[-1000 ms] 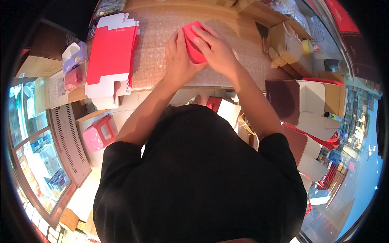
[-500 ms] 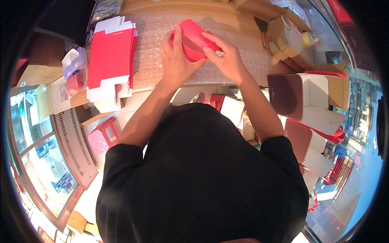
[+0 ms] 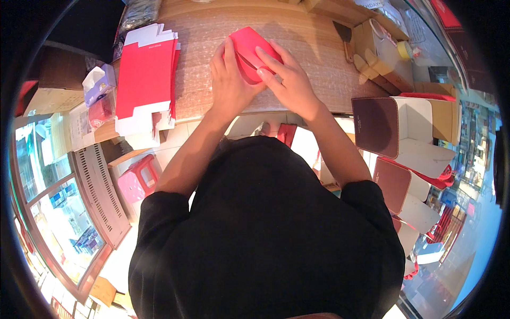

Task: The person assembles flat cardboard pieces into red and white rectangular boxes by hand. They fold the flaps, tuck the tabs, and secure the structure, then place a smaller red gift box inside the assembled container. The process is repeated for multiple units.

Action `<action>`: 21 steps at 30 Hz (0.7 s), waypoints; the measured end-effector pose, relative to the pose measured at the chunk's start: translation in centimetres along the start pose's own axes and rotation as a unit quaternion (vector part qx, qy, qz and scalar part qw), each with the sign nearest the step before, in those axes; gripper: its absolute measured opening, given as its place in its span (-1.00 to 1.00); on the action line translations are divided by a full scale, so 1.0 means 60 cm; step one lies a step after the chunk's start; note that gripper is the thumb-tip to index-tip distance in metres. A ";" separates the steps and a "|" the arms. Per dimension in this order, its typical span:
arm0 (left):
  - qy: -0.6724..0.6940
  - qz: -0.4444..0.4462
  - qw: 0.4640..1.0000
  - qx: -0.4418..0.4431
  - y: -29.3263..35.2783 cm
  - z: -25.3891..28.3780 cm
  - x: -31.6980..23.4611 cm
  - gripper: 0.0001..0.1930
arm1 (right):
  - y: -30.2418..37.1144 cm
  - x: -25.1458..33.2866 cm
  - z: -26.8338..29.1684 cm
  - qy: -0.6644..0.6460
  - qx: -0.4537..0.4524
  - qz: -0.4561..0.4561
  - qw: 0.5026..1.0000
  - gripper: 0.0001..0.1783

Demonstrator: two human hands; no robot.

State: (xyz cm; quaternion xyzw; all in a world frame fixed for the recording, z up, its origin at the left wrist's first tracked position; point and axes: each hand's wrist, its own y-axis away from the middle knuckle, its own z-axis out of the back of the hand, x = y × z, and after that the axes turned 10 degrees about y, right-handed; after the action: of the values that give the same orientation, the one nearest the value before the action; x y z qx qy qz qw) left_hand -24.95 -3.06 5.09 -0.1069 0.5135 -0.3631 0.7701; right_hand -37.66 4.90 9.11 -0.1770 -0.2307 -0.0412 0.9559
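A red folding carton (image 3: pixel 253 42) is held up over the wooden table, its long body tilted. Between its red panels a dark gap shows. My left hand (image 3: pixel 231 87) is wrapped round its left side and lower end, with the thumb side along the edge. On the right side my right hand (image 3: pixel 293 85) presses its fingers against the upper panel. The palm sides of both hands are hidden. To the left of my hands lies a stack of flat red cartons (image 3: pixel 145 80) with white flaps.
The wooden table (image 3: pixel 199 26) has a scraper (image 3: pixel 344 40) and cardboard boxes (image 3: pixel 374 53) at its right. A purple tissue box (image 3: pixel 99 84) is at the left. Brown-and-white boxes (image 3: pixel 376 126) stand at the lower right. A pink stool (image 3: pixel 139 178) is on the floor.
My right hand has shifted left across the carton, and its fingers now lie over the upper panel. The dark gap looks narrower. My left hand stays on the carton.
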 end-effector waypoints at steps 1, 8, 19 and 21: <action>-0.002 -0.001 1.000 0.002 0.000 0.002 -0.001 0.07 | 0.000 0.002 0.003 0.008 0.000 0.003 1.000 -0.57; -0.009 -0.025 0.997 0.071 -0.009 0.025 0.008 0.09 | -0.014 0.003 0.002 -0.021 -0.027 -0.035 0.999 -0.59; 0.009 -0.024 0.998 0.050 -0.004 0.016 0.004 0.17 | -0.104 0.015 0.020 0.106 0.180 -0.120 0.971 -0.35; 0.018 0.014 0.998 0.058 -0.002 0.011 0.003 0.19 | -0.103 0.009 0.014 0.094 0.187 -0.110 0.972 -0.35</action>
State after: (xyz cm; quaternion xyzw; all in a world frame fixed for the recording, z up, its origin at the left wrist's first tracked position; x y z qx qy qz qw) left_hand -24.38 -3.40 5.29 -0.0479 0.5067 -0.3832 0.7708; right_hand -38.52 -0.58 12.00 0.0360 -0.1613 -0.1184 0.9791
